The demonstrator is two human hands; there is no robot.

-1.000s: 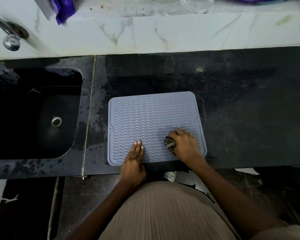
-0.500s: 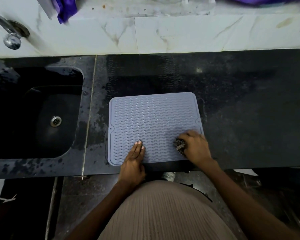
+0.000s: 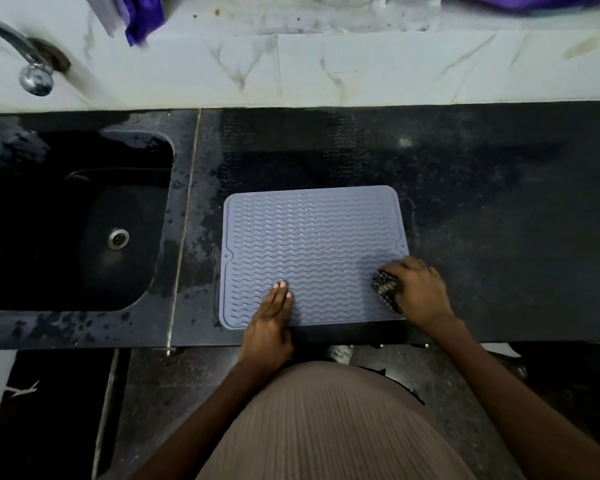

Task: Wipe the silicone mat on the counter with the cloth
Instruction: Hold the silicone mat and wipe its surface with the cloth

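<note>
Head view: left hand (image 3: 269, 318) flat on the mat (image 3: 312, 237), right hand (image 3: 418, 292) clutching the cloth (image 3: 385, 289) at the edge; a hard stroke could slide it off onto the counter (image 3: 499, 202).

Grey ridged mat (image 3: 312, 251) flat; bunched cloth (image 3: 385, 289) near-right corner.

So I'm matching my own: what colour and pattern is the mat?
Grey-blue mat, covered in raised wavy ridges; the head view shows it.
</note>
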